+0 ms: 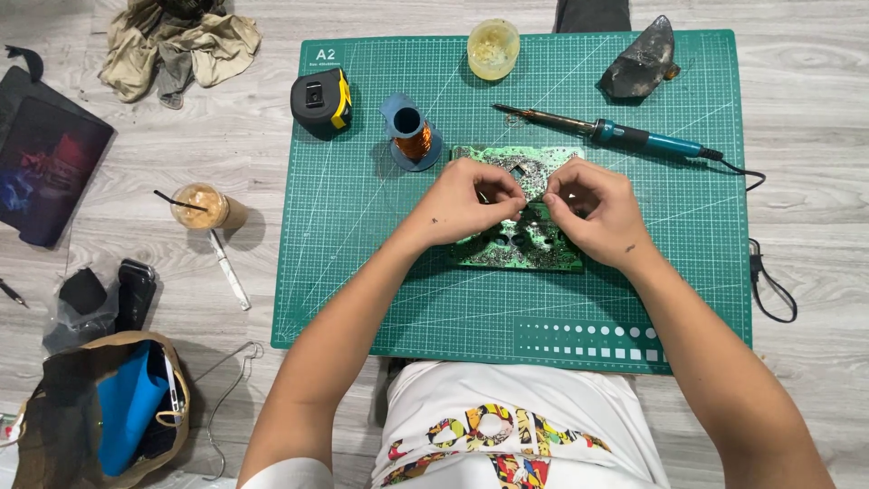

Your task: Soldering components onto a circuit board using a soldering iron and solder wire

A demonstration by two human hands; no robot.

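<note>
both hands over green circuit board [529,237] mid cutting mat [362,226]. left hand [471,201] and right hand [593,210] fingers curled, pinching something tiny between them, can't tell what. risk imo: soldering iron [625,138] lies just behind right hand, lift wrist carelessly and it brushes tip. wire spool [414,134] near left hand could tip.

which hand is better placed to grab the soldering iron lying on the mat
Right. The right hand rests on the green circuit board just below the soldering iron; the left hand sits farther from its blue handle.
</note>
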